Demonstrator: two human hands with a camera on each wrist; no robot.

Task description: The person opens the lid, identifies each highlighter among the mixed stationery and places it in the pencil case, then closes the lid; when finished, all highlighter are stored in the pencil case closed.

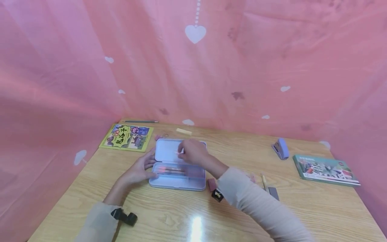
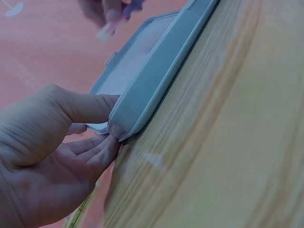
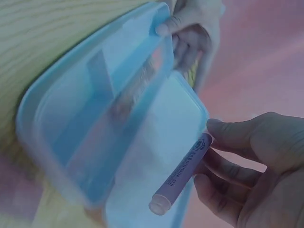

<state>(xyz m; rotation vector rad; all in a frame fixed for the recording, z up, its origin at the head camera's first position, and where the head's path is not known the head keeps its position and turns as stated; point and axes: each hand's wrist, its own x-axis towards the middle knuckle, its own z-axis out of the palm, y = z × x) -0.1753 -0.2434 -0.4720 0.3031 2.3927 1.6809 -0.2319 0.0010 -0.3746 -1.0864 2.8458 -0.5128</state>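
Observation:
A light blue pencil case (image 1: 172, 186) lies with its lid (image 1: 164, 149) folded back on the wooden table. Inside its tray are some slim pens (image 1: 171, 170) with orange-pink ends. My left hand (image 1: 137, 170) grips the case's left end; in the left wrist view, the thumb lies on one side and fingers touch the end wall (image 2: 147, 71). Above the lid, my right hand (image 1: 193, 153) pinches a pale purple highlighter (image 3: 183, 171) between thumb and fingers. Its clear end points away from the palm.
A yellow picture book (image 1: 127, 137) and a pencil (image 1: 140, 121) lie back left, a pale yellow strip (image 1: 184, 131) behind the case. A purple stapler (image 1: 281, 148) and flat green box (image 1: 326, 169) lie right. Near my right forearm are a dark pink block (image 1: 212, 184) and grey block (image 1: 273, 193).

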